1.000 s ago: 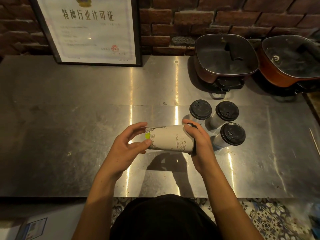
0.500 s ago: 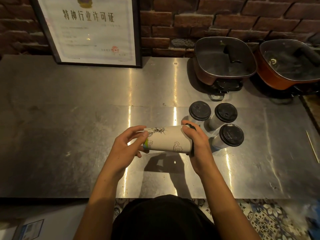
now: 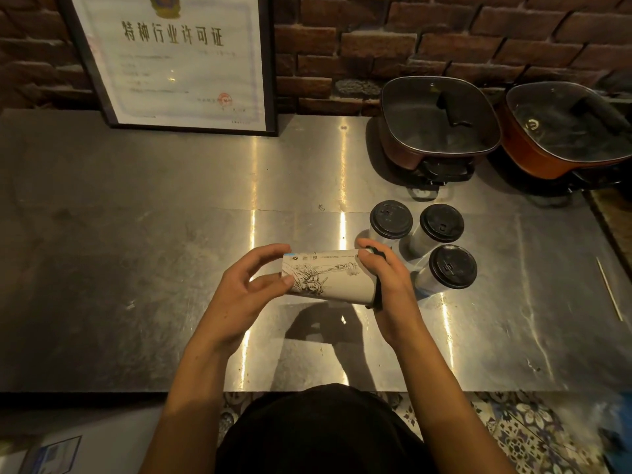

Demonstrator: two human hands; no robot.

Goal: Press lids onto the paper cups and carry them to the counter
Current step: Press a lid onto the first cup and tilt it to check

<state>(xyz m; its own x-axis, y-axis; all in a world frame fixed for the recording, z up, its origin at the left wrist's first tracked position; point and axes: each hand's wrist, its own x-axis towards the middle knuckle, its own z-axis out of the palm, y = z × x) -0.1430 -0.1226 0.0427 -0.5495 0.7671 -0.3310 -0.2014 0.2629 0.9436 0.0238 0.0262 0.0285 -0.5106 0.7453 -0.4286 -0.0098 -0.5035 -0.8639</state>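
The paper cup (image 3: 330,280), held sideways, has rotated since a moment ago; left hand (image 3: 244,295) fingers pinch its base, right hand (image 3: 390,285) clamps the black lid (image 3: 376,294), seating probably near complete.

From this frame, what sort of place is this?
Probably a small cafe or food stall's prep area: a steel counter, lidded takeaway cups, two electric cooking pots and a framed licence against brick.

The black lid (image 3: 375,278) on the sideways paper cup (image 3: 330,280) is mostly hidden by the right hand (image 3: 393,292). The framed certificate (image 3: 178,59) is cut off at the top edge. The right-hand pot (image 3: 567,131) is cut off at the right edge. Small certificate print is illegible.
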